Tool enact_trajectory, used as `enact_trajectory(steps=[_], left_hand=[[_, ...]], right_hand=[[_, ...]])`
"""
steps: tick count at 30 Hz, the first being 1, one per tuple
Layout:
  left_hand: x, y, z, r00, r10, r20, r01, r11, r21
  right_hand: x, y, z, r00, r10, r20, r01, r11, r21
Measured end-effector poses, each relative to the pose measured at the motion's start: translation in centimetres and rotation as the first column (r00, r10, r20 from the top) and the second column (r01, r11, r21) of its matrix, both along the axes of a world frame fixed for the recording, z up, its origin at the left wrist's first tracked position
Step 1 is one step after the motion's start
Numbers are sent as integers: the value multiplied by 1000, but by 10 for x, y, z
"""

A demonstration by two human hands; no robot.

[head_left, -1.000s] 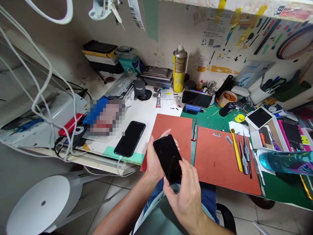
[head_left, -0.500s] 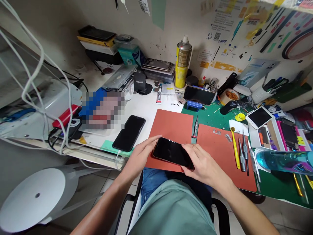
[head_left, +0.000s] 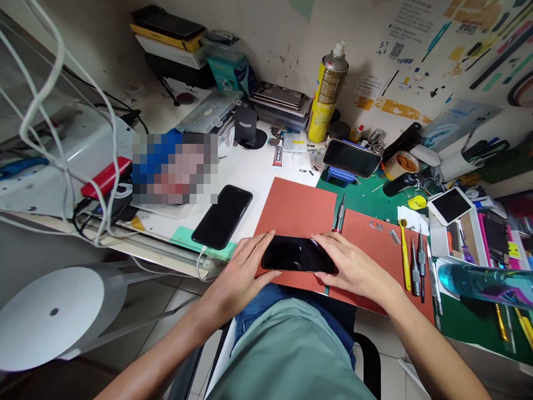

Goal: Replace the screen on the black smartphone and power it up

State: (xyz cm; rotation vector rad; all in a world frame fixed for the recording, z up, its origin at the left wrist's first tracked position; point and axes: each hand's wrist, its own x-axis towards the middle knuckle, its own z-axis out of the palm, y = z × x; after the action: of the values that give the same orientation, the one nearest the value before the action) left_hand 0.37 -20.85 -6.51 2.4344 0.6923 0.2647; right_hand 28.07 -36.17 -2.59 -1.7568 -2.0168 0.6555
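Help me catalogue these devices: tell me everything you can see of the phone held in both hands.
The phone is a thin slab with a glossy, glass-like black screen, blank but for pale reflections. It is held sideways, screen up, mostly over the left reddish-brown mat; whether it touches is unclear. The left hand holds its left end, the right hand its right end. Its back is hidden.

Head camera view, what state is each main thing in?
Held phone: screen dark, held sideways
Left hand: gripping its left end
Right hand: gripping its right end
Desk phone: face up, screen dark, white cable attached
Propped phone: screen dark, tilted on blue stand
White phone: screen dark
Spray can: upright, uncapped
Yellow brush: lying on red mat
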Motion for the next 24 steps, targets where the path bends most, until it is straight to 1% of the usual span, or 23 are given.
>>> enact_trajectory(steps=[6,12,16,20,24], left_hand=[[-2,0,1,999,-30,44,28,999,42],[-2,9,3,995,-90,49,89,996,22],[-1,15,6,989,-138,58,137,990,30],[0,22,9,976,-198,90,192,979,72],[-1,32,10,961,-265,76,258,962,92]], right_hand=[[-2,0,3,1000,6,28,-5,1000,-27],[-1,4,7,997,55,58,-55,998,3],[1,7,7,994,85,69,-86,996,20],[0,9,7,995,74,74,-76,997,34],[0,9,8,996,68,62,-71,997,39]])
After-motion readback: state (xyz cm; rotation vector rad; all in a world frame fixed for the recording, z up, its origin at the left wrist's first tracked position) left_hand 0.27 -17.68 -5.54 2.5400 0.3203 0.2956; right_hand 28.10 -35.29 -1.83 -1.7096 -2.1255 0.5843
